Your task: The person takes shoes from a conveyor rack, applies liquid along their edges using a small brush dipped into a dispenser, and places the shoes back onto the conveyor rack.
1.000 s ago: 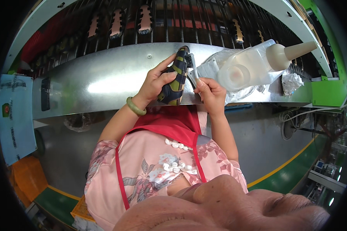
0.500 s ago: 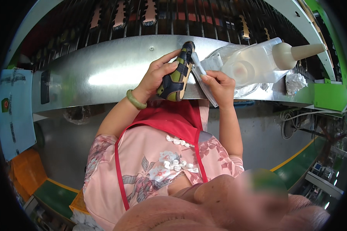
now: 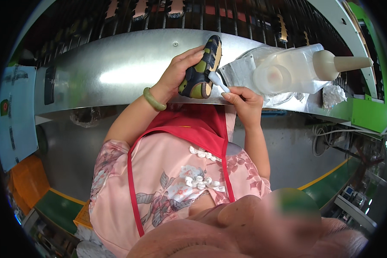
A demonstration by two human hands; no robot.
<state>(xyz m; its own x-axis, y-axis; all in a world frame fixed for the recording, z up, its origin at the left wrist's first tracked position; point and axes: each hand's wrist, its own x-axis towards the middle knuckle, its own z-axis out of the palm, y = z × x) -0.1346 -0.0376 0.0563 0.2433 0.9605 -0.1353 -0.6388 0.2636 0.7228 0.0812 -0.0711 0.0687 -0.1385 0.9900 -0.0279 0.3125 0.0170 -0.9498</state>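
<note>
My left hand point(image 3: 180, 71) is closed around a camouflage-patterned sandal point(image 3: 198, 73) in dark blue and green, held upright with its tan sole edge turned to the right. Pinched in my right hand point(image 3: 245, 103) is a small brush point(image 3: 218, 81) with a pale bluish-white handle. Its tip meets the side of the sandal, near the middle of the sole edge. Both hands are over the near edge of a metal ledge. To the right of the brush lies a clear plastic bag point(image 3: 238, 71), and on it a translucent squeeze bottle point(image 3: 296, 71) with a beige nozzle.
Beyond the metal ledge point(image 3: 129, 64) runs a rack of dark bars carrying several soles point(image 3: 140, 10). A crumpled white wad point(image 3: 333, 95) sits right of the bottle, by a green machine housing point(image 3: 370, 112). A light blue box point(image 3: 16, 116) stands at the left.
The brush has moved down along the sole edge and now touches the sandal's side at mid-length. My left hand still holds the sandal, slightly turned. The whole view has shifted a little.
</note>
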